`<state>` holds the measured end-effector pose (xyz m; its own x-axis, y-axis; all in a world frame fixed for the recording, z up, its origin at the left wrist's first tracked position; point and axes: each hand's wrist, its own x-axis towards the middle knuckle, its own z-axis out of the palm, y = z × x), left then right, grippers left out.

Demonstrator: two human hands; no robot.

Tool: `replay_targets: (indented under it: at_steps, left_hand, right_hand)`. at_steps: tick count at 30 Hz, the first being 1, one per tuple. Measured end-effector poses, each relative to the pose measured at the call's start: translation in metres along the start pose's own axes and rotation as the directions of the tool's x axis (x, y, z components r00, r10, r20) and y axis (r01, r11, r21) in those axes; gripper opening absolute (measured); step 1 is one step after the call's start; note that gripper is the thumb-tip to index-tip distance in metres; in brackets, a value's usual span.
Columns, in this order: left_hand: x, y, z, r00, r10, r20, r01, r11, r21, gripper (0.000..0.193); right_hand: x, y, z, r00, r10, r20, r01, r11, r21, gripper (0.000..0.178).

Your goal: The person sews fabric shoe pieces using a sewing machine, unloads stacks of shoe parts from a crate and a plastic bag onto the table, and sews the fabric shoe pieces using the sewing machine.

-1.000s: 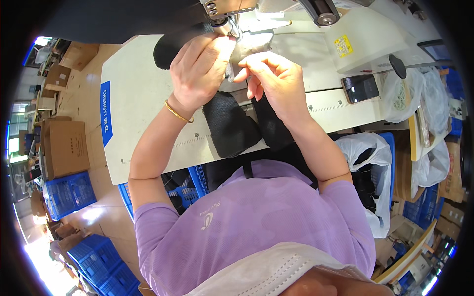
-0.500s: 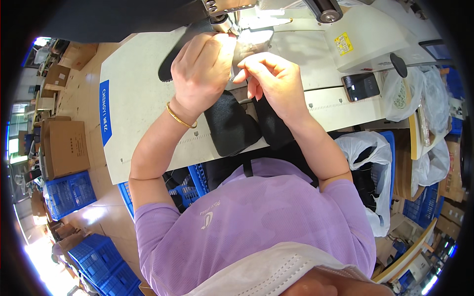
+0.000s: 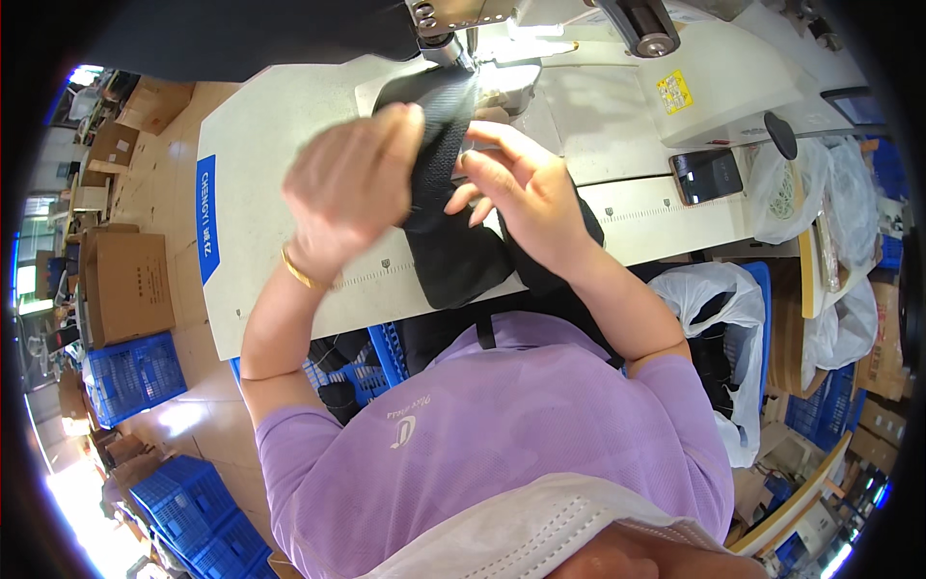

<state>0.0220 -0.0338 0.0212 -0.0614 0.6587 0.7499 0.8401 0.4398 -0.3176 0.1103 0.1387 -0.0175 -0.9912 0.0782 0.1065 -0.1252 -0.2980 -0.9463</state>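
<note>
Head view: with your left hand (image 3: pixel 352 183) and right hand (image 3: pixel 516 188) both pinched closed on the black knit fabric (image 3: pixel 439 145), keep it taut under the sewing machine head (image 3: pixel 449 24).

A piece of fabric (image 3: pixel 453 241) lay on the table (image 3: pixel 280 183), running from the near edge up to the sewing machine (image 3: pixel 579 58) at the back. The left hand (image 3: pixel 352 183) sat on the fabric's left side, the right hand (image 3: pixel 526 193) on its right, both before the machine. A phone (image 3: pixel 706 176) rested on the table to the right of the hands. Plastic bags (image 3: pixel 723 318) hung right of the table. Boxes (image 3: pixel 125 285) and crates (image 3: pixel 135 372) stood on the floor to the left.
</note>
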Motion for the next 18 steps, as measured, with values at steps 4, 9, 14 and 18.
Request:
replay_targets:
  at_steps: [4,9,14,18]
  left_hand:
    - [0.015,0.037,-0.021,0.999,-0.013,0.03,0.017,0.994,-0.109,0.035]
    - [0.008,0.039,-0.016,0.999,-0.016,0.035,0.02,0.992,-0.126,0.044]
    - [0.012,0.036,-0.004,0.999,0.015,-0.049,-0.02,0.993,-0.112,0.045]
    - [0.019,0.034,0.003,0.999,0.003,-0.032,-0.006,0.994,-0.11,0.044]
  right_hand:
    - [-0.014,0.004,0.017,0.982,-0.186,-0.006,0.182,0.968,-0.174,0.022]
    - [-0.017,0.001,0.017,0.996,-0.014,0.093,0.029,0.986,-0.164,0.026]
    - [-0.012,0.0,0.018,0.996,-0.054,0.07,0.062,0.992,-0.108,0.025]
    - [-0.006,-0.001,0.013,0.997,-0.029,0.077,0.035,0.996,-0.079,0.024]
